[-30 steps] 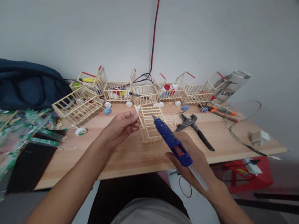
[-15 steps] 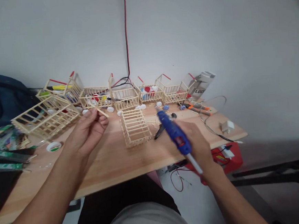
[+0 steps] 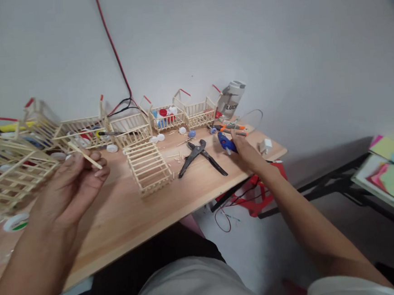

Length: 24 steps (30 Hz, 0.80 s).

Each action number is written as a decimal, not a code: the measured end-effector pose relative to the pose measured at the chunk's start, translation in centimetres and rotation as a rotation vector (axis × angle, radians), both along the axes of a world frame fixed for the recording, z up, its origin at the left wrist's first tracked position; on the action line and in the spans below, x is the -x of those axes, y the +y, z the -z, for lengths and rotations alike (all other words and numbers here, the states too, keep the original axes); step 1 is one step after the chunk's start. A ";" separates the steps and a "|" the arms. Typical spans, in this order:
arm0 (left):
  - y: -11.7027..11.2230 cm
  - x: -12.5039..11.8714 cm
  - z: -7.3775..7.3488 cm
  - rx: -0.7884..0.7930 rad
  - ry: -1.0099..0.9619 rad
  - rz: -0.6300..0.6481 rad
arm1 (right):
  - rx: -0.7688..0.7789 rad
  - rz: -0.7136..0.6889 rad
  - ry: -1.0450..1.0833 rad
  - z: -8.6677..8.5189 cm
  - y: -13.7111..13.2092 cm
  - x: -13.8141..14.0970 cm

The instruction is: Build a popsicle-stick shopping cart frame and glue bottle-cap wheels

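Between thumb and fingers of my left hand point(image 3: 73, 184) is a short pale wooden stick point(image 3: 85, 155), tilted above the table. My right hand point(image 3: 247, 150) is closed around a blue glue gun point(image 3: 226, 144), low over the right part of the tabletop; its grip is hidden by the hand. A slatted wooden stick basket point(image 3: 149, 168) stands on the table between my hands. To its right lie black-handled pliers point(image 3: 201, 158) with their handles spread, and small stick offcuts are scattered nearby.
Several stick-built carts point(image 3: 127, 128) with red-tipped handles line the wall, some holding bottle caps. Orange-handled pliers point(image 3: 234, 128), a grey box point(image 3: 230, 100) and a white adapter point(image 3: 265, 146) sit at the right. A red stool point(image 3: 257, 197) stands below the table edge.
The view has swung right. My right hand has carried the glue gun away from me, down toward the table's right side, uncovering the black pliers. My left hand still holds the stick.
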State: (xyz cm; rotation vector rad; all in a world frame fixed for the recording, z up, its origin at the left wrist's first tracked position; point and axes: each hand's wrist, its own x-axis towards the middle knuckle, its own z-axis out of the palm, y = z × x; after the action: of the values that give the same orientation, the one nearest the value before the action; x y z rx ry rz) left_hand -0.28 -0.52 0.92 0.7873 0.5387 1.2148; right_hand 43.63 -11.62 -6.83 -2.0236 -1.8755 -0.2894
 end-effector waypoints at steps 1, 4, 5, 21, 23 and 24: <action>0.1 -0.1 0.1 -0.019 0.008 0.011 | 0.019 -0.004 0.007 0.1 0.2 -0.3; 0.5 -0.2 0.9 -0.091 0.030 0.077 | 0.074 -0.018 0.021 0.2 0.6 -0.8; 0.6 -0.2 1.1 -0.104 0.043 0.095 | 0.088 -0.023 0.022 0.0 0.7 -0.9; -0.9 -0.7 0.3 -0.120 0.433 0.228 | -0.003 -0.069 -0.073 -1.7 -0.9 0.9; -0.9 -0.8 0.2 -0.155 0.509 0.247 | -0.099 -0.080 -0.081 -2.7 -1.0 2.1; -0.9 -0.9 0.2 -0.175 0.542 0.263 | -0.152 -0.084 -0.071 -3.2 -1.0 3.0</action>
State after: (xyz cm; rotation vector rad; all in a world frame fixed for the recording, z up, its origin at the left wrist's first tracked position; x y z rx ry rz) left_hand 0.65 -1.45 0.76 1.3087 0.7456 0.8055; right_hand 40.64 -12.61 -3.59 -1.8514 -1.9128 -0.4718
